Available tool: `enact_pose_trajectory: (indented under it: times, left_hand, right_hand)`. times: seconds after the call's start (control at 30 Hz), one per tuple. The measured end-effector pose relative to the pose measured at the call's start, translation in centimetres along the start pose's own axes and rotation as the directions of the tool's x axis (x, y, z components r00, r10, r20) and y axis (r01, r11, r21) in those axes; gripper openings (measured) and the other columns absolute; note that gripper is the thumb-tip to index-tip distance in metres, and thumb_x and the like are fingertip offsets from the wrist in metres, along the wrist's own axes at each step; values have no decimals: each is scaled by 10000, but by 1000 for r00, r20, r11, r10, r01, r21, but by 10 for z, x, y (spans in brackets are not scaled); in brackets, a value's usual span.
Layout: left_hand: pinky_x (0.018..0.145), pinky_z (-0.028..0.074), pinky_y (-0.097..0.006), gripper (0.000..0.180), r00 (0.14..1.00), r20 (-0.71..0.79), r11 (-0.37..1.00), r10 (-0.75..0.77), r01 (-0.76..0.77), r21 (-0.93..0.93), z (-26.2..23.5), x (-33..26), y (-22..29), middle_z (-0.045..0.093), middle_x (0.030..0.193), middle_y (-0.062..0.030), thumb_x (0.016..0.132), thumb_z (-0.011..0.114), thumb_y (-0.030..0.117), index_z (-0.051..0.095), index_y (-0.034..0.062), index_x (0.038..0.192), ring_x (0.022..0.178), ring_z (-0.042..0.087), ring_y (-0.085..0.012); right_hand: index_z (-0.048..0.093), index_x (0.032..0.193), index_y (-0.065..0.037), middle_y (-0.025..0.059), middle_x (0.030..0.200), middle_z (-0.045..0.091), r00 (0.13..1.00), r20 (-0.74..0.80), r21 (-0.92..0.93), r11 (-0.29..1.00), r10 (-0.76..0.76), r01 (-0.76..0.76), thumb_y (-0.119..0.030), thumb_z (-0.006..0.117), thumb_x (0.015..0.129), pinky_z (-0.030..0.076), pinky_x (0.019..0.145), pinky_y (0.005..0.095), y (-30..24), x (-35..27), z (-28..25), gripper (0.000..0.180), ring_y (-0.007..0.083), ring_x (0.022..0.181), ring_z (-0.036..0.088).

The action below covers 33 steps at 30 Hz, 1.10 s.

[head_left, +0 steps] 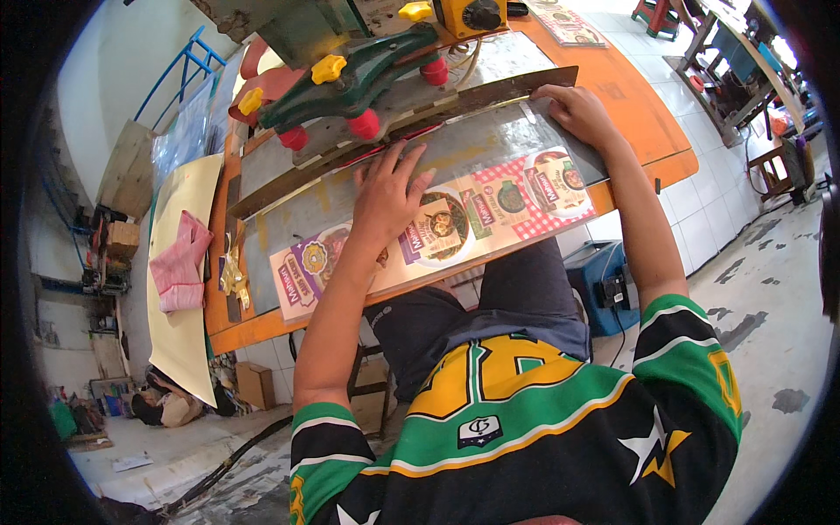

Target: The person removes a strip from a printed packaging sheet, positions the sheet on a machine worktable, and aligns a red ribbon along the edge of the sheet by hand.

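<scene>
- Green, yellow and black jersey (pixel 525 429) fills the bottom of my view, dark trousers (pixel 516 302) just past it, and both bare forearms reach up to the bench.
- Left hand (pixel 388 194) lies palm down with fingers spread flat, gripping nothing, pressing on the printed sheet (pixel 455 223).
- That sheet is a long strip of food-package prints in purple, red check and cream; it lies along the near edge of the orange table (pixel 647 114), running from my left out to my right.
- Right hand (pixel 573 109) sits at the strip's far right end, fingers curled over the upper corner where it meets the long metal bar (pixel 411 131); whether they pinch it or only rest there, I can't tell.
- Green machine arm (pixel 350 83) with yellow and red knobs hangs just behind that bar.
- Off to my left, a pink cloth (pixel 179 262) lies on a cream board (pixel 179 324), well apart from both hands.
</scene>
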<state>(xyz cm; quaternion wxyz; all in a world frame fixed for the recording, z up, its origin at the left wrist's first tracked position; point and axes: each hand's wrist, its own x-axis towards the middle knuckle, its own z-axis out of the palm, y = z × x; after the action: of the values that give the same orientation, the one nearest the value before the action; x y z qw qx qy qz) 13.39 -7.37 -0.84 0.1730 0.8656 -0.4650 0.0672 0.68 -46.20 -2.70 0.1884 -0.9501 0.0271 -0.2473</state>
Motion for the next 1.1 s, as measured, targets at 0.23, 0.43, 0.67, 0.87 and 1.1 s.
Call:
enact_pose_trajectory:
  times: [0.23,0.43,0.67,0.87,1.1]
  left_hand:
    - [1168,310,-525,515,1000,-21,1000,7,-7,22,0,0,0,533,1550,-139,1055,544,457,575,214,1508,1394,526,-357]
    - [1146,321,-535,513,1000,-27,1000,6,-6,24,0,0,1,551,1527,-130,1052,546,442,565,219,1514,1380,539,-347]
    - [1136,322,-543,504,999,-34,999,-7,9,49,1,-1,3,556,1515,-116,1049,554,440,578,211,1498,1366,544,-340]
    - [1138,319,-535,506,998,-67,998,2,2,61,3,-5,0,558,1515,-104,1040,571,448,604,172,1462,1358,549,-337]
    - [1159,302,-511,512,996,-88,999,13,-9,40,5,-4,0,588,1497,-117,1039,576,440,610,141,1453,1353,561,-333]
  right_hand:
    - [723,1168,-230,147,931,746,982,131,-45,990,136,-131,-130,597,931,544,816,510,-11,5,-8,287,375,919,711]
    - [718,1179,-230,154,935,747,973,156,-69,985,168,-159,-144,595,936,544,824,510,-14,5,-10,285,376,918,712]
    - [718,1181,-228,164,939,748,991,96,-10,996,88,-87,-151,602,935,544,831,508,-6,4,-5,283,386,912,711]
    - [731,1193,-191,184,945,752,972,150,-20,984,179,-178,-135,610,933,549,842,502,-10,7,-5,291,389,903,717]
    - [732,1193,-184,175,794,675,998,35,21,999,49,-50,-89,599,908,512,711,462,4,3,4,329,341,729,663]
